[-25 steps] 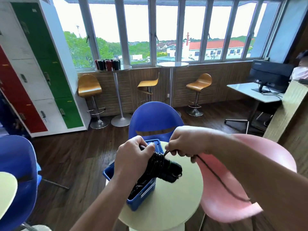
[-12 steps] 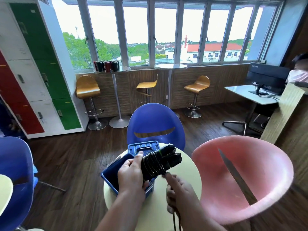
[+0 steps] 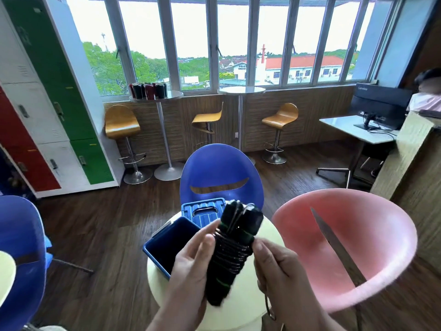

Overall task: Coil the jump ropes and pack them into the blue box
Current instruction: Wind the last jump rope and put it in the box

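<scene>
A black jump rope (image 3: 232,249) with green-banded handles is wound into a tight bundle above the small round table (image 3: 241,304). My left hand (image 3: 191,261) grips the bundle from the left. On the bundle's right side, my right hand (image 3: 279,263) pinches the loose cord end, which hangs down past the wrist. The open blue box (image 3: 170,242) stands on the table just left of the bundle, its inside dark. Its blue lid (image 3: 202,211) lies behind it.
A blue chair (image 3: 222,177) stands behind the table and a pink chair (image 3: 346,247) to its right. Another blue chair (image 3: 21,254) is at the far left. Lockers, bar stools, tall tables and a desk with a monitor line the room's edges.
My right hand has come up from below the bundle to its right side. The bundle has tilted more upright, and the view has moved closer.
</scene>
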The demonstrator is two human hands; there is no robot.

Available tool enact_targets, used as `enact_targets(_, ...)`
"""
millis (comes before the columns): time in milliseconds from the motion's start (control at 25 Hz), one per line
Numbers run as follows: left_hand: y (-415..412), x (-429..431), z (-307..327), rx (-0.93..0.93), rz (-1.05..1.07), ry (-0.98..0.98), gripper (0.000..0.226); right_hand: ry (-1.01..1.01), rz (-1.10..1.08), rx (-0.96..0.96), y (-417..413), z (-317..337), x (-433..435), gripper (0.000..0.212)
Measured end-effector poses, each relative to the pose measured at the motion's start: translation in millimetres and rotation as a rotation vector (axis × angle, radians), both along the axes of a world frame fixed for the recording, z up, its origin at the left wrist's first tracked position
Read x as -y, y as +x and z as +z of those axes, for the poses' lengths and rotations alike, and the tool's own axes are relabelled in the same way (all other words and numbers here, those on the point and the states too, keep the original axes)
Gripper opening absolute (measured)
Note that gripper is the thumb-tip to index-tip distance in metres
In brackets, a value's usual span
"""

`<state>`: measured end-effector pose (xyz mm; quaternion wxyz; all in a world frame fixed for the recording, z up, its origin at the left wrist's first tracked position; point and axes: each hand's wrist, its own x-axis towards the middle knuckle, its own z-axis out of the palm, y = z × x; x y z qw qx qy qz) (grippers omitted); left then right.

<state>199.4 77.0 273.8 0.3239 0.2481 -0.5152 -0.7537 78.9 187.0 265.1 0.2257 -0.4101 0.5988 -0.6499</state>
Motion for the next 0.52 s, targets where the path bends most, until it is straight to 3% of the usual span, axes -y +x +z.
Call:
enact_targets(80, 8.9, 4.4, 1.5, -0.001, -0.194, -0.074, 0.072, 0.027, -0.011, -0.041, -5.5, 5.7, -4.9, 0.038)
enact_targets(160, 11.0, 2.1, 1.8, 0.058, -0.307, -0.117, 0.056, 0.022, 0.021, -0.077, -8.1, 10.8, -10.3, 0.04)
enact_targets(280, 4.9, -10.4, 4.8, 0.067, -0.237, -0.027, 0.037, 0.024, 0.066, -0.112, -3.7, 15.8, -13.8, 0.032)
enact_targets(520, 3.3, -5.7, 3.9, -0.038, -0.089, -0.005, 0.053, 0.037, 0.172, -0.066, -22.5, 7.4, -17.2, 0.016)
